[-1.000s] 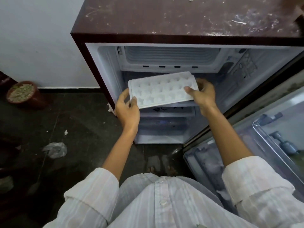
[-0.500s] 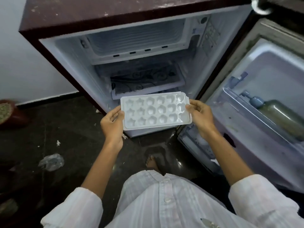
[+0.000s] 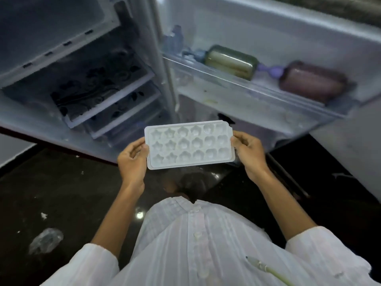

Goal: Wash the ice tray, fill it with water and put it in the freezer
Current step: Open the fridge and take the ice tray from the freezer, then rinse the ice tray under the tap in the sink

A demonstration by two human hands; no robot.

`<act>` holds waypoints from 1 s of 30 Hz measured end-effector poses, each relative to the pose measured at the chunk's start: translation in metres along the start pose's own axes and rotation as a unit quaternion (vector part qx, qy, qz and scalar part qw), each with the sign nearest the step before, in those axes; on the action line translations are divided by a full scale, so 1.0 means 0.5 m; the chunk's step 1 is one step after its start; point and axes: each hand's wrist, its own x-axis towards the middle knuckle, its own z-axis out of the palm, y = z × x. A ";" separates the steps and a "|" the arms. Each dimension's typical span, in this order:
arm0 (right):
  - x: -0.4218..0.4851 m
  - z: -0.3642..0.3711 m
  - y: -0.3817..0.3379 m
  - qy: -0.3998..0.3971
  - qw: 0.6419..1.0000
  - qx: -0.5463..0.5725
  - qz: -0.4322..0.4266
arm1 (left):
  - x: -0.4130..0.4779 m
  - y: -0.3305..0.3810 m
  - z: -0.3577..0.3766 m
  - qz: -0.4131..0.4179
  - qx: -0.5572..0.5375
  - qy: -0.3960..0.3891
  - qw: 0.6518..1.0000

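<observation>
A white plastic ice tray with star, flower and heart shaped cells is held level in front of my chest, outside the fridge. My left hand grips its left short edge and my right hand grips its right short edge. The cells look dry and hold nothing. The open fridge is at the upper left, with its freezer compartment at the top.
The open fridge door stands at the upper right; its shelf carries a green bottle and a brown bottle lying on their sides. Glass shelves with a dark floral print fill the fridge. A crumpled plastic wrapper lies on the dark floor.
Both hands have drawn the tray out of the fridge and down toward my body. The view has swung right, so the door shelf now fills the upper right.
</observation>
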 end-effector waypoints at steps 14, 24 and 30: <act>-0.209 -0.287 0.231 0.264 0.954 0.088 0.110 | -0.161 -0.070 0.259 0.043 0.139 -0.261 0.954; -0.355 -0.307 0.260 0.534 0.807 0.214 0.133 | -0.220 -0.051 0.462 0.057 0.224 -0.503 0.832; -0.461 -0.274 0.250 0.652 0.682 0.306 0.129 | -0.299 -0.039 0.541 0.089 0.266 -0.659 0.698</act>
